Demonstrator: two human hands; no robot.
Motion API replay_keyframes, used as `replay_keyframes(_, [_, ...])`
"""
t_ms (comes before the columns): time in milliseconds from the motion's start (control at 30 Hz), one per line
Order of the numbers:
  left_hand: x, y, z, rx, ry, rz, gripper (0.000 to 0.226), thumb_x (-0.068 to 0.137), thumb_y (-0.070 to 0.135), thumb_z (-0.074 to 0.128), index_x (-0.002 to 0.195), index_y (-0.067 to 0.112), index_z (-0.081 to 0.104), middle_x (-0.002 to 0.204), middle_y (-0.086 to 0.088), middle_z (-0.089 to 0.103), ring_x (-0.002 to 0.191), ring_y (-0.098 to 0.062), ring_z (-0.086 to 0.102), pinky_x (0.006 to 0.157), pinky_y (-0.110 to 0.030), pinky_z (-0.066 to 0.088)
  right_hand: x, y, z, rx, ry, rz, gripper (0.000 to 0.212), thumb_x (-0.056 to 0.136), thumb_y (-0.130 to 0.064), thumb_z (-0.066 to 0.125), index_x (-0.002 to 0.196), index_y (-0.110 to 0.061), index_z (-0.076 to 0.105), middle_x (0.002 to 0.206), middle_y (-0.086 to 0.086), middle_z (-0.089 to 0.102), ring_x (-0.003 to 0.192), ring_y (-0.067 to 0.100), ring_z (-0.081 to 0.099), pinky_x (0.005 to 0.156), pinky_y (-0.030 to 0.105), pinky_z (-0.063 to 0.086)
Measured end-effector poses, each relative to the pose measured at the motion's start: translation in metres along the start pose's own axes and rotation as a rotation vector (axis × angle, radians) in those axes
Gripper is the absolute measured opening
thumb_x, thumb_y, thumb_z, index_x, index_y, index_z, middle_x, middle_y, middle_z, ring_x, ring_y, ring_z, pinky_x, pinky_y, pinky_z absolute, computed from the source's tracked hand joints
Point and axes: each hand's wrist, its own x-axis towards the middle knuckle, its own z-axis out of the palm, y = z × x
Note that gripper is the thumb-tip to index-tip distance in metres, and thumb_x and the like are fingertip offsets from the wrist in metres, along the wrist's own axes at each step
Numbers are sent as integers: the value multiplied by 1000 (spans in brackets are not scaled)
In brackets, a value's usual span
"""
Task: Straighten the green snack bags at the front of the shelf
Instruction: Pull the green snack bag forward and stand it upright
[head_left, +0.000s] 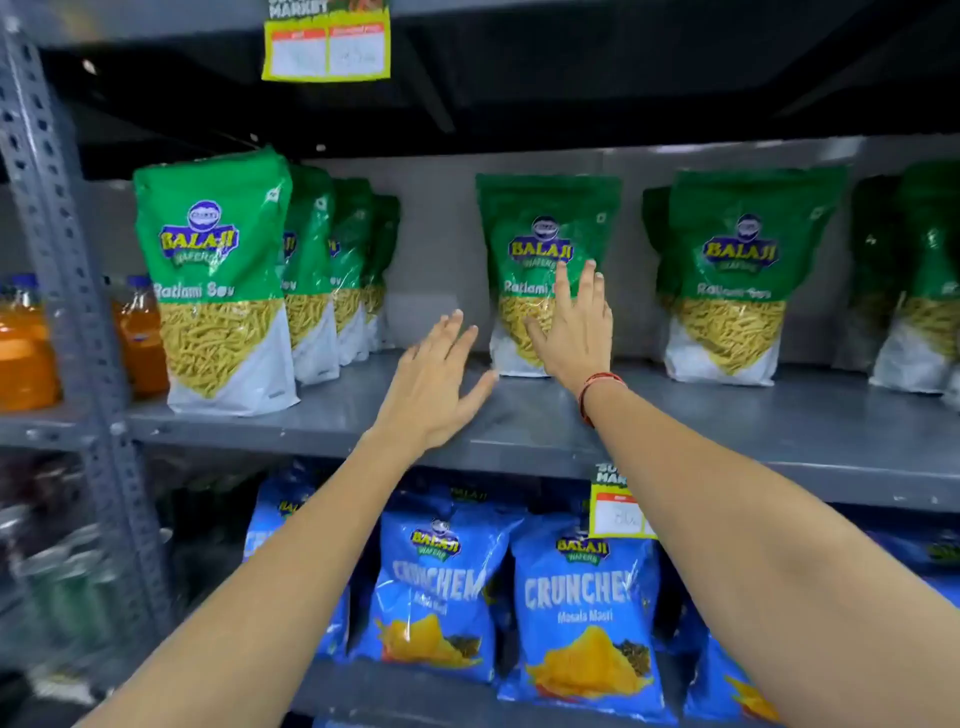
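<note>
One head cam, wide-angle, at arm's reach from the shelf (727, 441), facing it nearly square-on, tilted slightly down. Both forearms enter from the bottom edge. No second view to overlap.

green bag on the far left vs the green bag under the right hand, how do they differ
The far-left green bag stands near the shelf's front edge; the middle green bag sits further back.
The far-left bag has a row of bags behind it; none show behind the middle one.
The far-left bag is untouched; the right hand lies across the middle bag's front, the left hand open beside it.
Both are upright with the same print.
</note>
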Motion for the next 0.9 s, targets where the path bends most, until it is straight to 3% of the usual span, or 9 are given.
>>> replay_keyframes(100, [-22,-4,4,-18,-90,5,87,84,64,16,142,6,42,155,-14,29,142,-24,27,110,-41,30,1,-7,12,96,-103,150,81,92,-42,54,153,-15,8,158,24,3,145,39,10,112,50,25])
replay_keyframes(200, [-40,-10,12,19,-135,-9,71,93,60,23,137,12,51,149,-7,42,137,-17,37,103,-32,34,2,-15,27,223,-185,255,87,90,-44,58,153,-17,4,157,25,0,143,43,12,112,50,25])
replay_keyframes(300, [-44,-15,16,21,1,6,76,88,62,16,117,14,68,125,-5,66,119,-18,58,87,-34,47,5,-20,37,292,-200,334,94,86,-40,64,152,-16,2,155,28,6,140,44,21,111,47,26])
replay_keyframes(367, [-45,-17,22,6,101,37,68,90,57,22,103,14,73,107,-4,74,104,-21,66,76,-35,53,6,-24,43,301,-197,365,95,85,-39,65,152,-14,4,153,27,9,137,43,27,109,46,29])
replay_keyframes(500, [-48,-18,35,55,270,71,51,93,42,35,85,11,74,82,-2,76,76,-22,71,55,-30,49,9,-29,56,255,-163,435,100,81,-43,69,152,-16,5,156,24,2,142,43,13,109,54,28])
replay_keyframes(567, [-48,-19,40,72,305,58,48,93,40,36,82,12,74,77,0,75,71,-20,70,54,-28,45,15,-30,58,230,-124,479,107,76,-44,74,152,-17,4,155,24,3,142,44,12,108,56,29])
replay_keyframes(700, [-47,-22,45,55,339,58,48,94,39,36,79,12,73,73,0,74,65,-21,68,56,-30,46,25,-27,62,246,-124,528,119,66,-44,82,151,-19,3,151,25,13,135,46,28,104,54,35])
replay_keyframes(900, [-47,-20,45,23,384,59,48,93,38,37,75,10,72,72,-1,73,63,-24,68,54,-34,51,27,-28,63,229,-93,540,118,67,-35,84,151,-20,4,139,20,28,125,39,38,98,47,41])
